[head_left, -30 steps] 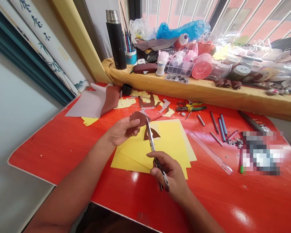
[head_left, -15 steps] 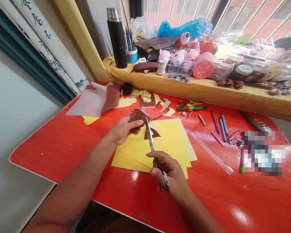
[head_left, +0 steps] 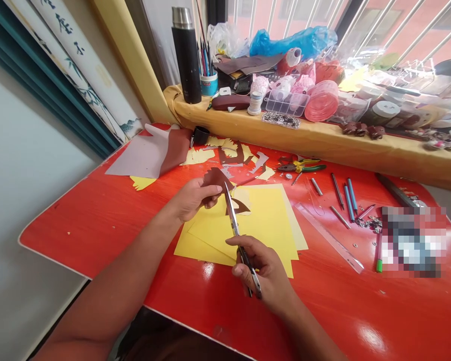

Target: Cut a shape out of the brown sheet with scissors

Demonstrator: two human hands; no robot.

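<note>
Between thumb and fingers my left hand [head_left: 196, 199] pinches a small brown piece of paper or thin sheet [head_left: 215, 178] with a jagged upper edge. My right hand [head_left: 265, 271] is closed round the handles of a pair of scissors [head_left: 233, 220]. The blades point up and away from me, and their tips meet the right edge of the brown piece. Below them lie yellow sheets [head_left: 266, 220], overlapping on the red table. On these sheets rests a brown cut-out [head_left: 242, 206] with a pale shape in it, partly hidden behind the blades.
Yellow, brown and grey scraps [head_left: 231, 153] lie behind my hands, beside pliers [head_left: 302, 166]. A clear ruler [head_left: 330, 238], pens [head_left: 349, 200] and small metal bits are on the right. A folded mauve-brown sheet [head_left: 143, 153] lies back left. A black flask [head_left: 187, 62] stands on the cluttered sill.
The view has shifted slightly, so the surroundings sit a little further right. Both hands keep nearly the same pose, with the scissors still at the brown piece's edge.
</note>
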